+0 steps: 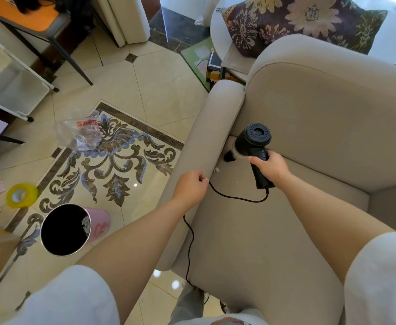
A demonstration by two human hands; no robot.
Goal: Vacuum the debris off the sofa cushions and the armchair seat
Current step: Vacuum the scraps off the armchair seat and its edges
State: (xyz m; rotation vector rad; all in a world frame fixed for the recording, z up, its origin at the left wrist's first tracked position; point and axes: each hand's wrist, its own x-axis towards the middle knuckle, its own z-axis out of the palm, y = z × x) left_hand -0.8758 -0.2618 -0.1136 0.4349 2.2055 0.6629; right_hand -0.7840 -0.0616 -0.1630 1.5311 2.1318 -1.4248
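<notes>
A beige armchair fills the right side, its seat cushion (251,231) in front of me. My right hand (268,166) grips the handle of a black handheld vacuum (253,139), whose nozzle points into the back left corner of the seat, beside the left armrest (206,141). My left hand (191,187) rests by the armrest and pinches the vacuum's black cord (237,197), which loops across the seat and drops over its front edge. A small white scrap of debris (215,170) lies on the seat near the armrest, between my hands.
A pink bin with a black liner (66,229) stands on the tiled floor to the left. A clear plastic bag (78,133), a yellow tape roll (21,195) and paper scraps lie on the floor. A white trolley (11,90) stands at far left; a floral cushion (298,22) lies behind the armchair.
</notes>
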